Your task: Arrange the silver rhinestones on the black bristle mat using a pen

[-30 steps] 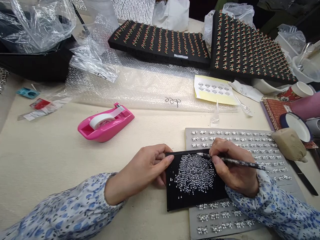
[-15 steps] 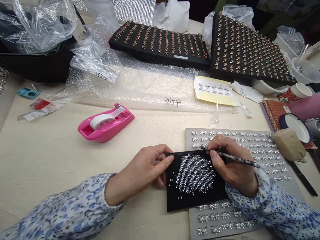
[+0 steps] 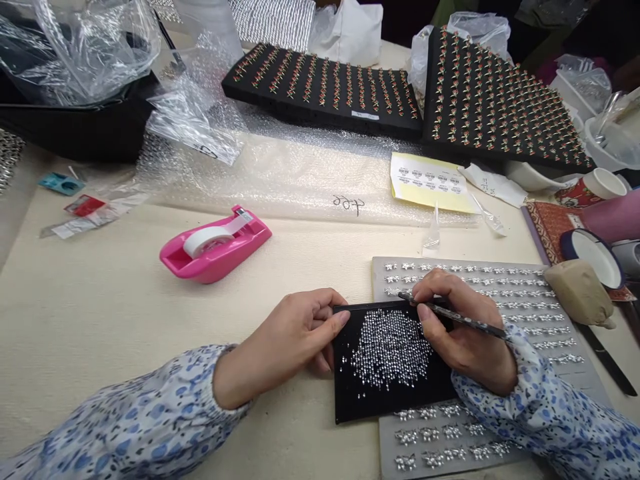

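Observation:
My left hand pinches the left edge of a flat black tray, thumb on top and fingers beneath. Small shiny rhinestones lie in a dense patch on it. In my right hand is a slim, dark speckled pen-like tool, its tip at the left over a grey foam board. Rows of silver star- or flower-shaped jewellery pieces are set in this board. The black tray lies across the board, covering its middle rows. What the tool's tip touches is too small to tell.
A pink tape dispenser stands left of centre. Behind are bubble wrap, a label sheet and two black foam boards with red-and-green pieces. At right lie a beige lump, a dark blade and a paper cup.
The tool in my right hand has tilted slightly, and its tip has barely shifted over the grey board. My left hand and the black tray keep their places; the whole view has shifted slightly.

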Motion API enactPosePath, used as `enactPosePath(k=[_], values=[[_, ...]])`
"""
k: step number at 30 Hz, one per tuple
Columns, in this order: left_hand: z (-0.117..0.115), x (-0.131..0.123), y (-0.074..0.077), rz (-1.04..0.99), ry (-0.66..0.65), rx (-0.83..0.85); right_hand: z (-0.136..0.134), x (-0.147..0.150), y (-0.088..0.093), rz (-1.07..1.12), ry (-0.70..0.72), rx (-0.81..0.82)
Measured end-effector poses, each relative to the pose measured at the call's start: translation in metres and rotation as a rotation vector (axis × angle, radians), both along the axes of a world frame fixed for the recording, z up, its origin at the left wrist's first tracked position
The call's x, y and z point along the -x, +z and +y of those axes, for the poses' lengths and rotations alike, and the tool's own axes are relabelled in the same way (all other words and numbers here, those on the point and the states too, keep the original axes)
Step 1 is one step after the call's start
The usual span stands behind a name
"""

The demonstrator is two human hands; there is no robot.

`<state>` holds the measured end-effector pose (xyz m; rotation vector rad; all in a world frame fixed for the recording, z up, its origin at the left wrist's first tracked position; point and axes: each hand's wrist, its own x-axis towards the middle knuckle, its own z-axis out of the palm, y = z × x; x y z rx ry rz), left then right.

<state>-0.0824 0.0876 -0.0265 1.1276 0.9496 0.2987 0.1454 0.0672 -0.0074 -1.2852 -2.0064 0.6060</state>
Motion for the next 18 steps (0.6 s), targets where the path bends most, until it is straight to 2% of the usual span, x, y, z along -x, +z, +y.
enactPosePath(k=[12,18], values=[[-0.0001,0.0001,-0.0001,0.010,0.002,0.008,-0.0009,-0.0008,0.0002,-0.009,0.009,0.010],[0.0001,0.0003,-0.0012,0.000,0.005,0.002,-0.0016,-0.0020,-0.0030,-0.010,0.083,0.044]])
